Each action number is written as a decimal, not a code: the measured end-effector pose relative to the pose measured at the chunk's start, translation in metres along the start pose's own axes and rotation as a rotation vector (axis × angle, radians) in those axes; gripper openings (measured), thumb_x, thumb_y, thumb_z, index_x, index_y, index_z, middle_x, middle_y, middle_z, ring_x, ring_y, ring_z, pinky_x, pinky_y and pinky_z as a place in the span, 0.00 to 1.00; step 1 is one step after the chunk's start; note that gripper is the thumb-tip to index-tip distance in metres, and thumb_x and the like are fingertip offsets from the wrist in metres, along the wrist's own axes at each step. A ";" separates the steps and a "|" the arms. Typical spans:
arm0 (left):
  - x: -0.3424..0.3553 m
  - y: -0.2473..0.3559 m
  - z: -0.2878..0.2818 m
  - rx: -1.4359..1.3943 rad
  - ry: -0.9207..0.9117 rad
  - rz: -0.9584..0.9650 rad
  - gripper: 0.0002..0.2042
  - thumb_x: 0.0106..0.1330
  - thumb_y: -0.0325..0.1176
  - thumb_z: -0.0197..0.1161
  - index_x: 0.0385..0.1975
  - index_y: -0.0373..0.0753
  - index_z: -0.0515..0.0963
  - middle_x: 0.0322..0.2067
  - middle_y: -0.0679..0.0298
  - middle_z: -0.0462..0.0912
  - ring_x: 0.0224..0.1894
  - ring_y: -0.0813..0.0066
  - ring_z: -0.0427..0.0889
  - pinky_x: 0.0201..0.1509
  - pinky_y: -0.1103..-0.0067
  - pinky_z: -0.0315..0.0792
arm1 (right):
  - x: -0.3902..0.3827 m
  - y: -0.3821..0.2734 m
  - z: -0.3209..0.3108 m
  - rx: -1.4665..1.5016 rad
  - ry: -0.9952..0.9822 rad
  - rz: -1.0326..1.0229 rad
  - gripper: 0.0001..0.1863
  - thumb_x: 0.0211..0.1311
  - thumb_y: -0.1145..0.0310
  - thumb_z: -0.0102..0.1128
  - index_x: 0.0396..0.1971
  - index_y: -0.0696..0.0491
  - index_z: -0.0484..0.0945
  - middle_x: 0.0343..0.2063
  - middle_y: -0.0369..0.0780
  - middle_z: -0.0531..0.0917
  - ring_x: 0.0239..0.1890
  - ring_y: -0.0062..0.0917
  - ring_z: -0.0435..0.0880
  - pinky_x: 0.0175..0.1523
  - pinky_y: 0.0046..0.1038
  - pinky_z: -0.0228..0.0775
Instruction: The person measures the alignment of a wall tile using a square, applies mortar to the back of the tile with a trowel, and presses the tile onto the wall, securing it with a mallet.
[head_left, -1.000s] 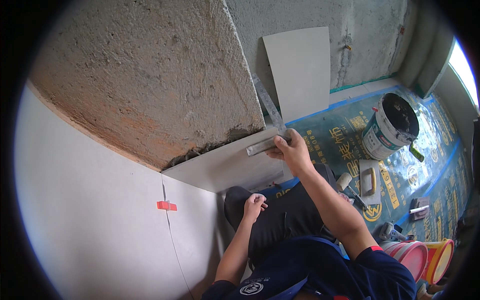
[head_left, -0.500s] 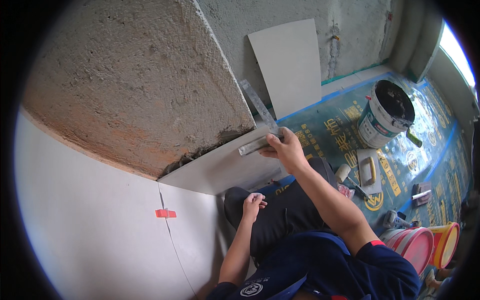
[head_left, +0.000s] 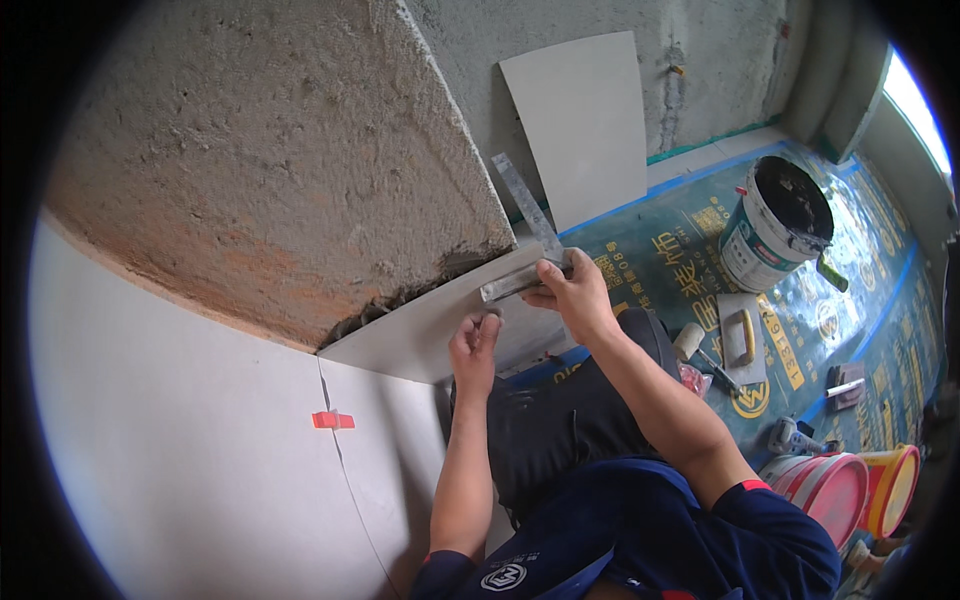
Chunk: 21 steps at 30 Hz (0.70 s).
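Note:
My right hand [head_left: 580,300] grips the short metal stock [head_left: 508,283] of a square, whose long grey blade [head_left: 523,198] angles up past the top edge of a light grey tile [head_left: 420,340] set low on the rough plastered wall [head_left: 300,170]. My left hand [head_left: 476,345] is raised just below the stock, near the tile face, with fingers bent together; what it holds, if anything, is too small to make out. Dark mortar shows along the tile's upper edge. A red levelling wedge [head_left: 332,420] sits in the joint between larger light tiles at the left.
A spare tile [head_left: 575,130] leans on the concrete wall. On the green floor sheeting [head_left: 660,275] at right stand a mortar bucket [head_left: 760,230], a trowel [head_left: 739,340], a mallet [head_left: 688,341], a power tool [head_left: 790,435] and lidded pails [head_left: 835,495]. Someone's foot shows at lower right.
My left hand has moved up from my lap to just below the square's stock at the tile. My right hand still holds the square in much the same place.

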<state>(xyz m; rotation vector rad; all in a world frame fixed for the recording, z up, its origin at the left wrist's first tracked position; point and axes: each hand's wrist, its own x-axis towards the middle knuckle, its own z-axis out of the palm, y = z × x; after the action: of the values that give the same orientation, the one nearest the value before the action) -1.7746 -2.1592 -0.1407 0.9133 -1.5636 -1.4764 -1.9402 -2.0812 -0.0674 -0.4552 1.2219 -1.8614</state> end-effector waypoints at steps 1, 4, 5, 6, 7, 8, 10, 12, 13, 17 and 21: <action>0.006 0.003 -0.001 0.079 0.042 0.042 0.11 0.68 0.36 0.60 0.31 0.34 0.78 0.30 0.65 0.83 0.32 0.85 0.77 0.35 0.87 0.69 | 0.001 0.001 0.000 0.004 0.003 -0.004 0.15 0.68 0.69 0.53 0.43 0.66 0.64 0.41 0.47 0.75 0.38 0.30 0.83 0.43 0.30 0.84; 0.013 0.014 0.006 0.093 0.085 0.071 0.12 0.68 0.37 0.60 0.34 0.32 0.79 0.30 0.65 0.83 0.34 0.84 0.77 0.39 0.85 0.70 | 0.004 0.005 -0.002 -0.020 -0.020 -0.008 0.14 0.68 0.69 0.53 0.42 0.65 0.64 0.40 0.47 0.76 0.36 0.30 0.84 0.42 0.29 0.84; 0.013 0.018 0.008 0.027 0.097 0.059 0.12 0.68 0.37 0.60 0.35 0.31 0.79 0.31 0.64 0.84 0.35 0.82 0.78 0.42 0.84 0.70 | 0.004 0.005 -0.002 -0.043 -0.016 0.004 0.14 0.68 0.69 0.53 0.41 0.65 0.64 0.38 0.46 0.77 0.35 0.30 0.84 0.41 0.28 0.84; 0.013 0.018 0.010 0.028 0.088 0.057 0.12 0.68 0.37 0.60 0.35 0.31 0.79 0.31 0.64 0.84 0.35 0.82 0.78 0.42 0.84 0.70 | 0.004 0.005 -0.002 -0.068 -0.013 0.016 0.14 0.68 0.69 0.53 0.40 0.65 0.64 0.37 0.46 0.77 0.35 0.30 0.85 0.41 0.28 0.84; 0.013 0.019 0.010 0.019 0.095 0.056 0.12 0.68 0.37 0.59 0.36 0.31 0.79 0.32 0.64 0.84 0.36 0.81 0.79 0.44 0.83 0.70 | 0.004 0.006 -0.003 -0.066 -0.005 0.015 0.14 0.68 0.69 0.53 0.40 0.65 0.64 0.37 0.46 0.77 0.35 0.30 0.85 0.41 0.28 0.84; 0.013 0.019 0.011 0.011 0.103 0.055 0.12 0.69 0.36 0.59 0.36 0.31 0.79 0.33 0.63 0.84 0.37 0.80 0.79 0.46 0.82 0.70 | 0.005 0.007 -0.004 -0.073 -0.002 0.005 0.13 0.68 0.69 0.53 0.40 0.65 0.64 0.36 0.46 0.78 0.34 0.30 0.85 0.40 0.28 0.84; 0.012 0.023 0.013 0.022 0.099 0.042 0.12 0.69 0.36 0.58 0.38 0.30 0.79 0.33 0.63 0.84 0.38 0.80 0.79 0.47 0.82 0.70 | 0.005 0.008 -0.004 -0.077 -0.004 0.001 0.13 0.68 0.69 0.53 0.39 0.64 0.64 0.35 0.46 0.78 0.34 0.30 0.85 0.40 0.27 0.84; 0.011 0.027 0.014 0.032 0.095 0.032 0.13 0.69 0.35 0.57 0.39 0.30 0.79 0.34 0.62 0.84 0.38 0.79 0.79 0.48 0.82 0.70 | 0.003 0.006 -0.003 -0.056 -0.001 -0.029 0.13 0.68 0.69 0.52 0.39 0.64 0.64 0.35 0.46 0.78 0.34 0.30 0.85 0.40 0.27 0.84; 0.011 0.028 0.014 0.040 0.091 0.034 0.13 0.70 0.36 0.56 0.41 0.30 0.78 0.35 0.62 0.83 0.39 0.78 0.79 0.49 0.80 0.70 | 0.002 0.006 -0.002 -0.053 0.000 -0.028 0.13 0.68 0.69 0.52 0.39 0.64 0.64 0.35 0.46 0.78 0.34 0.30 0.85 0.40 0.27 0.84; 0.011 0.026 0.015 0.035 0.098 0.027 0.14 0.71 0.37 0.55 0.44 0.31 0.78 0.36 0.62 0.83 0.40 0.77 0.78 0.49 0.78 0.70 | 0.002 0.006 -0.002 -0.075 0.013 -0.018 0.14 0.68 0.69 0.53 0.39 0.65 0.64 0.34 0.46 0.78 0.34 0.29 0.85 0.40 0.28 0.84; 0.013 0.024 0.016 0.009 0.091 0.024 0.14 0.71 0.36 0.55 0.44 0.31 0.78 0.36 0.62 0.82 0.39 0.77 0.78 0.48 0.79 0.69 | 0.006 0.014 -0.003 -0.056 0.030 -0.050 0.15 0.67 0.68 0.56 0.38 0.65 0.64 0.31 0.45 0.79 0.29 0.26 0.85 0.32 0.26 0.82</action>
<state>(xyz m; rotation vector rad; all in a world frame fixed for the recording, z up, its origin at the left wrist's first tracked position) -1.7938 -2.1623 -0.1159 0.9503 -1.5108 -1.3935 -1.9398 -2.0868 -0.0824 -0.4934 1.2960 -1.8864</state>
